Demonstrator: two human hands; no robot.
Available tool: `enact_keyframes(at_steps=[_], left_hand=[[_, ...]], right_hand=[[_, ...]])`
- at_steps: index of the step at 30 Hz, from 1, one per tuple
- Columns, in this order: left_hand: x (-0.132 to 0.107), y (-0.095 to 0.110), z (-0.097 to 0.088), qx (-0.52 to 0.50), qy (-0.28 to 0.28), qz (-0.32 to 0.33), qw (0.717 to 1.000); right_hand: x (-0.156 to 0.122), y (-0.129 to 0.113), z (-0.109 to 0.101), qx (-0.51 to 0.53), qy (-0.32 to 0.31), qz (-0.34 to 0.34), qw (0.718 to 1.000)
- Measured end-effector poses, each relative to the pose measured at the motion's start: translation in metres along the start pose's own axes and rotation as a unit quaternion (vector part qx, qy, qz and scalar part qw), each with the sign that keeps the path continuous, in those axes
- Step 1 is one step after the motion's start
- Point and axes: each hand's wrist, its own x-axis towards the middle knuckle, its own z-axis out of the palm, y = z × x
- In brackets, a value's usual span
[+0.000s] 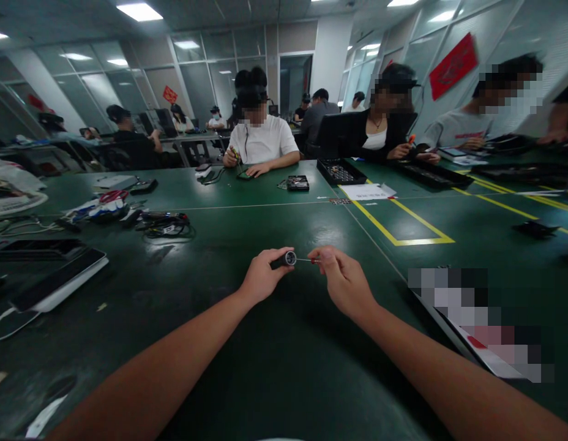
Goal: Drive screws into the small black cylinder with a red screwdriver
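My left hand (262, 277) is closed round a short black screwdriver handle (285, 259), whose silver-ringed end points right. My right hand (341, 280) pinches a thin metal bit (306, 260) with a red mark, its tip at the handle's end. Both hands hover just above the dark green table (265, 343) near its middle, forearms reaching in from the bottom edge.
A tablet on a white base (54, 285) lies left. Cables and tools (164, 225) sit further back left. A yellow taped rectangle (403, 223) marks the table at right, a blurred flat device (477, 324) near right. People sit working along the far side, with a black parts tray (340, 172).
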Motion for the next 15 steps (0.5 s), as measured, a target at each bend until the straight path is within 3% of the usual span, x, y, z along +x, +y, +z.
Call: enact_keyframes(at_steps=[5, 12, 15], left_hand=[[0.0, -0.001, 0.0, 0.014, -0.009, 0.013, 1.0], [0.001, -0.003, -0.001, -0.006, 0.016, -0.012, 1.0], [0.001, -0.003, 0.0, 0.004, 0.017, -0.01, 1.0]], right_hand=[[-0.001, 0.005, 0.003, 0.012, 0.047, 0.052, 0.997], [0.001, 0.016, 0.007, 0.03, 0.062, 0.029, 0.997], [0.004, 0.014, 0.003, 0.022, 0.037, 0.037, 0.998]])
